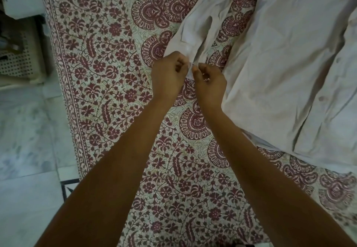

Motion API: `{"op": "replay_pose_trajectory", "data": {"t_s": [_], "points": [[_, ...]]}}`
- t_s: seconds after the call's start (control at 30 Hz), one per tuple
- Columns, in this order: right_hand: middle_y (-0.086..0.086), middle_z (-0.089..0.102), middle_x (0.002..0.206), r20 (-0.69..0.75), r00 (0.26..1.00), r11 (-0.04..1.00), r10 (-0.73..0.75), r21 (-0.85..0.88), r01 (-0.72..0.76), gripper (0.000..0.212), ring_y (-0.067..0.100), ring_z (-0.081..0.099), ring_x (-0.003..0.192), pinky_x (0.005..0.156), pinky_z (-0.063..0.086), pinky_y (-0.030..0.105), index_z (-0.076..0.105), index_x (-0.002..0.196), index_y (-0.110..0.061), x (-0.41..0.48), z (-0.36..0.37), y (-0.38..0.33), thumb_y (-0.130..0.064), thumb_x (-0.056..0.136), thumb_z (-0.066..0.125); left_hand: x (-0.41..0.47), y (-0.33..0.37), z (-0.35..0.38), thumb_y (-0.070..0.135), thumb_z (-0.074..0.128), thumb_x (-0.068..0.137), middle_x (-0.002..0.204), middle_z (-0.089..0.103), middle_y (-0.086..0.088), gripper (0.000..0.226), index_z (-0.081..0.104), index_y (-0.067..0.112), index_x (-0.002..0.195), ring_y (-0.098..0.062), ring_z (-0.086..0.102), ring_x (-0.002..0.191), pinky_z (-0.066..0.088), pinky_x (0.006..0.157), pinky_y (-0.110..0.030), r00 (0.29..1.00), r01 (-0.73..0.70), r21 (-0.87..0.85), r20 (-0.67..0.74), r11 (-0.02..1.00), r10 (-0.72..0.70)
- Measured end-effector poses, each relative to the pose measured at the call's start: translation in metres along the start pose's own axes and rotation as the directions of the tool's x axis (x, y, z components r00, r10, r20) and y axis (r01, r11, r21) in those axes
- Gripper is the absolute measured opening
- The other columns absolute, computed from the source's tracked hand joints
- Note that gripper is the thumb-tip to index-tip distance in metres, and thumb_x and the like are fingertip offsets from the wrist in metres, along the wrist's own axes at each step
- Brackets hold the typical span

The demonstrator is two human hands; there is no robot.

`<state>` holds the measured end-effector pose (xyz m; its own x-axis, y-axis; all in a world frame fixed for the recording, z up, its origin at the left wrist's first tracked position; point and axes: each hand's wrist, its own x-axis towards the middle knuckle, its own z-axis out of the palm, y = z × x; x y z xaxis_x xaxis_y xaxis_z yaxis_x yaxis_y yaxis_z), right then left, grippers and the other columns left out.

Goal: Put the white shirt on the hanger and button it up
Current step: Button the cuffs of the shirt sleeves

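In the head view, the white shirt (289, 63) lies spread on the bed (116, 92), its body at about 2 o'clock from the hands. One sleeve (195, 32) runs from 12 o'clock down toward the centre, so its long axis points almost straight at the person, and its cuff (190, 67) ends between the two hands. The left hand (168, 72) pinches the cuff edge from 9 o'clock with curled fingers, and the right hand (209, 80) pinches it from 3 o'clock. Probably the cuff is being fastened or opened; which one cannot be told. No hanger is visible. The right hand is nearer to the shirt body.
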<state>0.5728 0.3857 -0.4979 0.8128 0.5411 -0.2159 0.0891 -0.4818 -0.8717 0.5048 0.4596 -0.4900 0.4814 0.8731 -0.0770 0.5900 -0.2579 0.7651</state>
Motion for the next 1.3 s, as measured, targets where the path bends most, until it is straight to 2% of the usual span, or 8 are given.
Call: {"op": "replay_pose_trajectory", "data": {"t_s": [0.17,0.33,0.57,0.73,0.9,1.0,1.17,1.3], "points": [[0.007,0.072,0.089,0.025,0.999,0.999,-0.025,-0.034,0.026,0.019,0.009,0.057,0.073,0.068,0.045,0.023,0.07,0.097,-0.007,-0.002,-0.004,-0.002,-0.019,0.089,0.058,-0.004,0.002,0.003,0.012,0.064,0.08,0.079,0.071,-0.006,0.008,0.068,0.006,0.084,-0.016,0.066,0.07,0.056,0.069,-0.036,0.999,0.028,-0.039,-0.018,0.999,-0.029],[0.006,0.072,0.089,0.032,0.998,0.993,-0.045,-0.107,0.048,0.021,0.008,0.054,0.071,0.059,0.034,0.018,0.071,0.098,-0.008,-0.002,-0.007,-0.002,-0.021,0.09,0.057,-0.011,0.007,0.004,0.012,0.063,0.081,0.078,0.071,-0.005,0.008,0.069,0.007,0.084,-0.009,0.062,0.067,0.054,0.066,-0.025,0.999,-0.025,-0.033,-0.027,0.999,0.024],[-0.005,0.056,0.074,0.159,0.985,0.986,-0.071,-0.137,0.093,0.021,-0.004,0.043,0.056,0.052,0.029,0.006,0.07,0.095,-0.005,0.004,-0.015,0.005,-0.019,0.087,0.057,-0.014,0.005,0.006,0.011,0.058,0.082,0.076,0.07,-0.006,0.01,0.067,0.007,0.085,-0.017,0.065,0.067,0.053,0.065,-0.038,0.996,-0.087,0.014,-0.03,0.996,0.087],[-0.005,0.06,0.068,0.22,0.974,0.993,-0.057,-0.091,0.079,0.02,0.007,0.05,0.063,0.063,0.035,0.019,0.071,0.088,-0.007,0.006,-0.023,0.002,-0.017,0.082,0.054,-0.012,0.004,0.007,0.007,0.057,0.082,0.078,0.07,-0.007,0.009,0.066,0.005,0.084,-0.019,0.065,0.07,0.052,0.066,-0.037,0.993,-0.117,0.025,0.016,0.993,0.117],[0.008,0.063,0.067,0.28,0.955,0.987,0.101,0.09,-0.131,0.024,0.029,0.06,0.068,0.073,0.05,0.041,0.065,0.06,-0.017,0.013,-0.029,0.012,-0.017,0.076,0.046,-0.007,0.0,0.004,0.001,0.055,0.082,0.079,0.068,-0.005,0.011,0.066,0.003,0.085,-0.008,0.059,0.067,0.049,0.065,-0.018,0.985,-0.121,-0.03,0.119,0.992,0.124],[0.002,0.062,0.063,0.314,0.948,0.991,0.048,0.106,-0.085,0.022,0.01,0.056,0.06,0.066,0.047,0.028,0.064,0.065,-0.017,0.012,-0.036,0.014,-0.003,0.08,0.055,-0.007,0.001,0.006,0.0,0.056,0.083,0.078,0.064,0.003,0.012,0.067,0.003,0.087,0.003,0.054,0.061,0.043,0.064,-0.006,0.98,-0.07,-0.071,0.18,0.995,0.082],[0.01,0.071,0.073,0.24,0.97,0.993,0.038,0.098,-0.063,0.009,0.018,0.066,0.068,0.071,0.056,0.038,0.07,0.074,-0.005,0.013,-0.031,0.019,-0.006,0.077,0.062,-0.006,0.0,0.011,-0.002,0.055,0.082,0.076,0.063,0.004,0.016,0.069,0.004,0.087,0.003,0.056,0.059,0.05,0.063,-0.014,0.985,0.018,-0.119,0.171,0.993,0.002],[-0.002,0.068,0.069,0.156,0.988,0.999,0.005,-0.049,0.003,0.008,0.012,0.063,0.065,0.065,0.053,0.033,0.07,0.075,-0.011,0.011,-0.026,0.017,-0.019,0.077,0.067,-0.007,0.006,0.013,-0.004,0.051,0.082,0.086,0.07,-0.005,0.025,0.071,0.003,0.095,-0.008,0.062,0.072,0.05,0.068,-0.014,0.99,0.019,-0.075,0.142,0.997,-0.009]]}}
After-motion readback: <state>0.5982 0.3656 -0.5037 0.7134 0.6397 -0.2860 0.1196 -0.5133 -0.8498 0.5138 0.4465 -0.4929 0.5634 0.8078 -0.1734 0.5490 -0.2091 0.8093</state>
